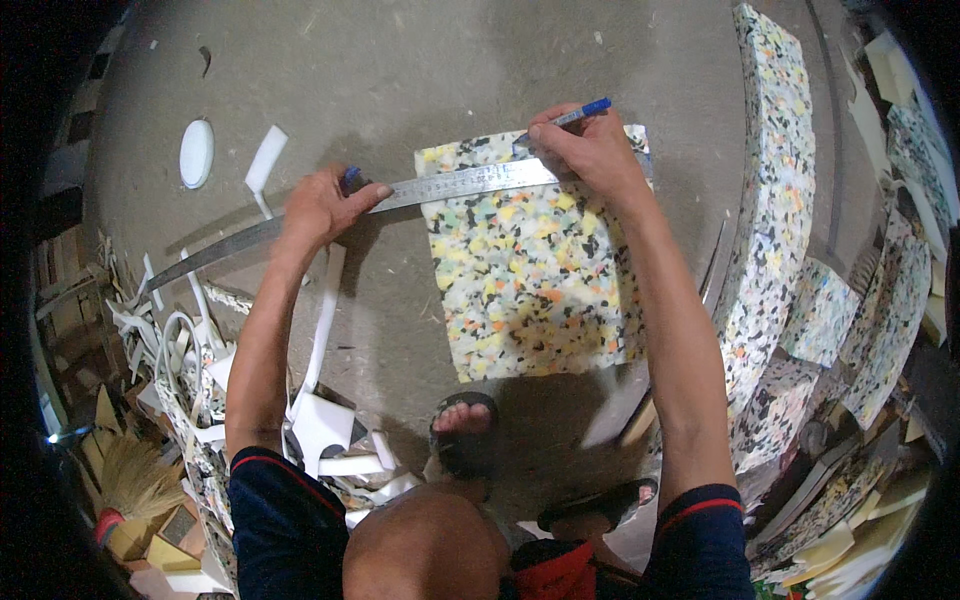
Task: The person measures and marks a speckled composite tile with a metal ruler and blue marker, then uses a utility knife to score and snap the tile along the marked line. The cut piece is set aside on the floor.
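A speckled foam block (535,290), in white, yellow, black and orange bits, lies flat on the floor before my feet. Across its far part runs a long metal ruler (470,182), which reaches well out to the left past the block. My left hand (325,208) grips the ruler left of the block, with a small blue piece, perhaps a pen cap, by its fingers. In my right hand (590,155) is a pen (580,113) with a blue end, pointing down-left at the block's far edge. That hand rests by the ruler's right part.
A long speckled foam strip (770,200) stands at the right, with more foam pieces piled beyond it. White foam scraps (325,430) lie heaped at the lower left, near a straw broom (140,475). A white oval piece (197,154) is at the far left.
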A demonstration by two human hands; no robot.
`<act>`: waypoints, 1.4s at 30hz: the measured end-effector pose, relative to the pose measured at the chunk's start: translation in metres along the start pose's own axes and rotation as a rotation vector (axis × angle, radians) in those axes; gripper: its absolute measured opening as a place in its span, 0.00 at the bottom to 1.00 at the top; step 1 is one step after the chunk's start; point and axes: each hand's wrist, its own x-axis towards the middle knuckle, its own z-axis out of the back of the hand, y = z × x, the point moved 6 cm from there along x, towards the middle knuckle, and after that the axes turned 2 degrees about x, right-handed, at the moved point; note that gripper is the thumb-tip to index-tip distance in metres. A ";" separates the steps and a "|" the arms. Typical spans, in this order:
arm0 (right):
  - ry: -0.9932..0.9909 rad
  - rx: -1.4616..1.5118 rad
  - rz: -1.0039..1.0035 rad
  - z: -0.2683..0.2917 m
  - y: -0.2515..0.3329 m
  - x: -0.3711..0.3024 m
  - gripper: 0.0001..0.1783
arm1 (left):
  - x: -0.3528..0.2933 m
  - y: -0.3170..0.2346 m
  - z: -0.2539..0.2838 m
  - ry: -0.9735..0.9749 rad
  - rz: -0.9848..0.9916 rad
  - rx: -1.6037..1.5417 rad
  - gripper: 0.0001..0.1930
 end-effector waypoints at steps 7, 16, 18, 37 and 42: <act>-0.350 0.226 -0.025 0.028 0.012 -0.042 0.18 | -0.027 0.024 -0.013 -0.140 -0.096 -0.137 0.34; -0.603 -0.190 0.231 0.180 -0.081 -0.201 0.24 | -0.162 -0.036 -0.004 -0.354 -0.317 -0.263 0.38; -0.625 -0.107 0.405 0.168 -0.085 -0.228 0.18 | -0.191 -0.033 -0.018 -0.377 -0.279 -0.257 0.37; -0.582 -0.684 0.520 0.101 -0.029 -0.277 0.14 | -0.232 -0.035 -0.057 -0.572 -0.261 -0.295 0.37; -0.600 -0.518 0.349 0.099 -0.006 -0.301 0.20 | -0.224 -0.041 -0.073 -0.307 -0.199 -0.312 0.35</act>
